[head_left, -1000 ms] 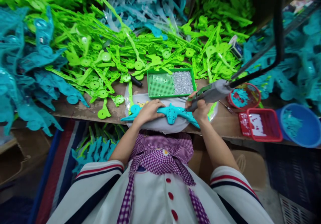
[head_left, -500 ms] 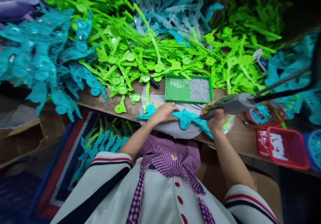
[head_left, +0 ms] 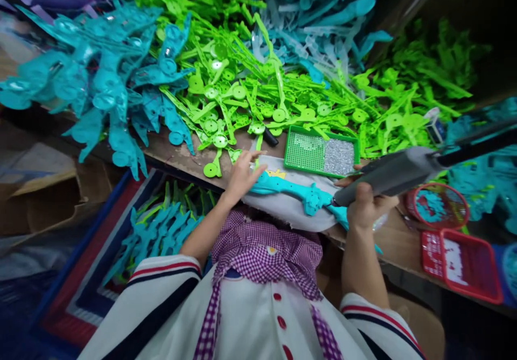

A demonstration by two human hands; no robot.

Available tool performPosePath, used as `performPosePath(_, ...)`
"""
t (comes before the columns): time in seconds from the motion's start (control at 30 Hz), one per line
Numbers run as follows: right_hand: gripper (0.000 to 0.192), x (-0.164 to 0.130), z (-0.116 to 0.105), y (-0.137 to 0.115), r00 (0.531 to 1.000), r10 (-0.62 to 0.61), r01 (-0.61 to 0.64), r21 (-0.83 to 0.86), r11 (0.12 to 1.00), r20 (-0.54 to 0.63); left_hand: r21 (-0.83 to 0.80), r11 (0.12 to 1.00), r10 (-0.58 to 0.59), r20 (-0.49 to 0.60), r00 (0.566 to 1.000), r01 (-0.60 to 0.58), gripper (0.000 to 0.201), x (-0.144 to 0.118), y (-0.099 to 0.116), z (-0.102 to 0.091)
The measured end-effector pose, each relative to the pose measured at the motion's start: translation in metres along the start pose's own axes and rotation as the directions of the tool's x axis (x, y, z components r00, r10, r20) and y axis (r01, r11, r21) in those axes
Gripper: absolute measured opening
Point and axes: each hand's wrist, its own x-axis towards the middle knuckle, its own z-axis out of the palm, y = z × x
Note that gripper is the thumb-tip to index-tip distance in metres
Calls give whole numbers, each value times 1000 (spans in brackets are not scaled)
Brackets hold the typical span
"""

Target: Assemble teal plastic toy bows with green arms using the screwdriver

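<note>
A teal plastic toy piece (head_left: 297,191) lies on a grey cloth pad (head_left: 291,209) at the front edge of the workbench. My left hand (head_left: 242,174) rests on the piece's left end with its fingers spread. My right hand (head_left: 365,204) grips a grey powered screwdriver (head_left: 393,171), whose tip meets the right part of the teal piece. Just behind the piece sits a green tray (head_left: 321,155) with silver screws in its right half.
Heaps of bright green parts (head_left: 262,91) and teal parts (head_left: 105,85) cover the bench behind and to the left. Red baskets (head_left: 460,260) stand at the right. More teal parts fill a box (head_left: 161,231) below the bench by my left arm.
The view has swung left and tilted. My left hand slid toward the teal piece's left end and its fingers spread. The screwdriver sits lower against the piece's right part.
</note>
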Motion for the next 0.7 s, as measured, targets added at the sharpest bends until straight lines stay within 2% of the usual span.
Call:
performPosePath(0.03, 35, -4, 4, 2, 999, -24, 25, 50, 998, -28, 21, 996, -81, -30, 996, 82, 38, 0, -11, -6)
performPosePath(0.1, 35, -10, 16, 6, 996, -39, 54, 178, 983, -86, 26, 976, -216, -12, 976, 216, 47, 1, -31, -12)
performPosePath(0.23, 51, -7, 47, 11, 996, 58, -28, 354, 935, -73, -43, 929, -367, 48, 929, 369, 58, 4, -46, -8)
performPosePath(0.4, 54, 4, 69, 27, 992, 122, -114, 422, 899, 7, -124, 853, -496, 111, 861, 507, 51, 8, -34, -9)
performPosePath(0.57, 49, 5, 75, 45, 997, 78, -72, 450, 890, 6, -132, 740, -653, 90, 752, 659, 44, 11, -11, -15)
performPosePath(0.7, 49, 4, 77, 53, 998, 69, -68, 414, 908, 12, -105, 711, -689, 94, 719, 695, 39, 16, 5, -18)
